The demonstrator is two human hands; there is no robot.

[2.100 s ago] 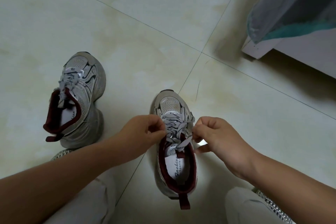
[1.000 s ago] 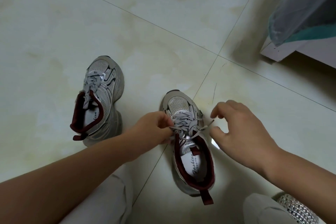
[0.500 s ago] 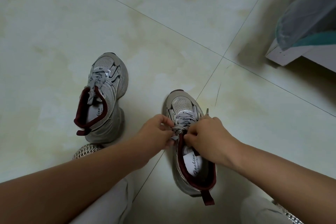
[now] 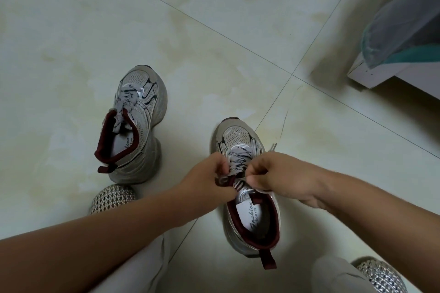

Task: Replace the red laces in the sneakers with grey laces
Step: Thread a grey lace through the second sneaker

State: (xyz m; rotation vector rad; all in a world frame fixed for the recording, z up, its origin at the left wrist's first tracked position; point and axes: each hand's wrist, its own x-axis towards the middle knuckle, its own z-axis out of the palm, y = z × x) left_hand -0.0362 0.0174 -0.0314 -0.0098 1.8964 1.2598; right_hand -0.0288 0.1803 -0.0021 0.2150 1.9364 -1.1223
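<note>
Two grey sneakers with dark red collars stand on the tiled floor, toes pointing away. The right sneaker [image 4: 240,135] sits between my hands. Grey patterned laces [image 4: 238,157] cross its front. My left hand [image 4: 209,178] pinches the lace at the left side of the tongue. My right hand [image 4: 273,176] pinches the lace opposite, fingers curled tight. One thin lace tip [image 4: 273,147] sticks out past my right knuckles. The left sneaker [image 4: 135,126] stands apart, laced with grey laces [image 4: 126,100], its ends lying loose into the opening.
My woven silver shoes show at lower left [image 4: 112,198] and lower right [image 4: 381,276], with pale trouser legs. A white furniture corner [image 4: 371,76] under grey-teal fabric [image 4: 402,31] stands at the upper right. Pale floor tiles [image 4: 190,7] spread beyond.
My right hand, spread open beside the shoe a second ago, has closed onto the lace at the tongue. Both hands now hold the lace close together.
</note>
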